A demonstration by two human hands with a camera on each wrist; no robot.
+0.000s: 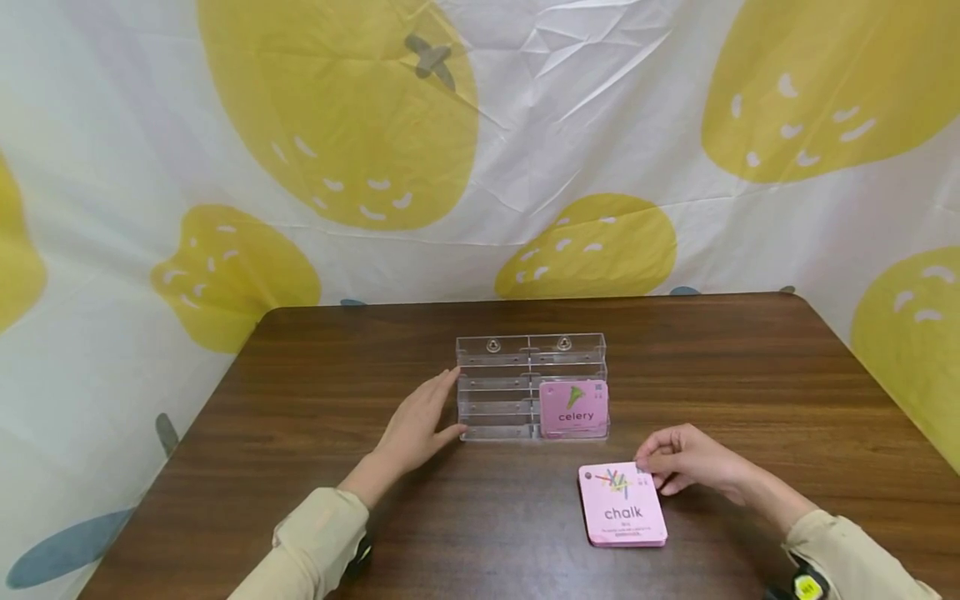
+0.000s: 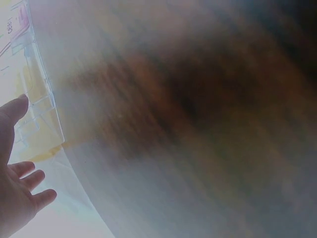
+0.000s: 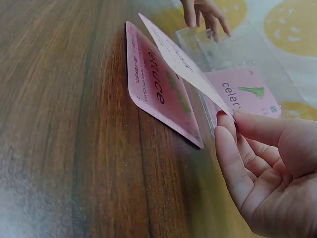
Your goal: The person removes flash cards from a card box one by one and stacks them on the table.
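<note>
My right hand (image 1: 697,462) pinches the upper right corner of a pink chalk card (image 1: 618,500). In the right wrist view this card is tilted up off a pink lettuce card (image 3: 148,74), which lies on top of the stack on the table. My left hand (image 1: 420,421) touches the left side of a clear plastic card rack (image 1: 495,408), thumb near its lower front and fingers extended along the side. A pink celery card (image 1: 573,408) stands in the rack's lower right pocket.
The brown wooden table (image 1: 315,400) has a back edge close to a hanging white cloth (image 1: 570,108) with yellow fruit prints. The rack's transparent tiers rise in two columns, with two small round holes along the top.
</note>
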